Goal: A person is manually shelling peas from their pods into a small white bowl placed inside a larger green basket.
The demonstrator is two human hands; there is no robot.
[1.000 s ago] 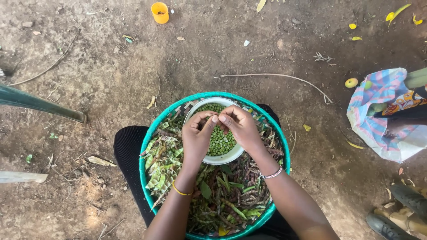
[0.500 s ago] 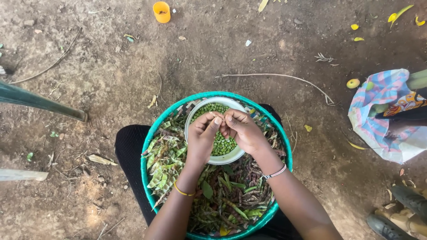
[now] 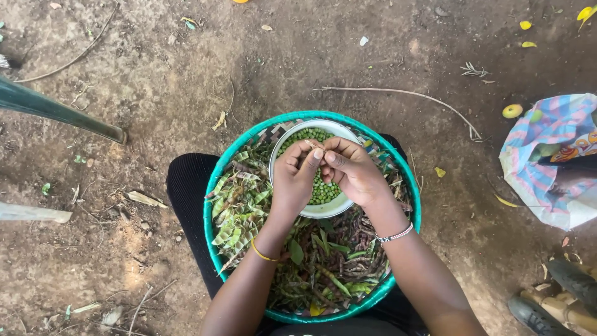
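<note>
My left hand [image 3: 295, 177] and my right hand [image 3: 354, 169] meet over a white bowl [image 3: 329, 208] of shelled green peas [image 3: 323, 190]. Together the fingertips pinch a small pod [image 3: 313, 146] just above the peas. The bowl sits inside a round woven basket with a teal rim [image 3: 214, 186], resting on my lap and filled with green and brown pods and empty shells [image 3: 329, 261]. A yellow bangle is on the left wrist, a beaded bracelet on the right.
Bare dirt ground lies all around, with twigs and yellow leaves. A green metal leg [image 3: 62, 112] slants in from the left. A patterned cloth bundle [image 3: 550, 158] lies at the right, with a yellow fruit [image 3: 512, 111] beside it and shoes [image 3: 559, 292] at the lower right.
The camera view has tilted down slightly, so the orange object at the top has nearly left the frame. Both hands stay together over the bowl, fingers shifting on the pod.
</note>
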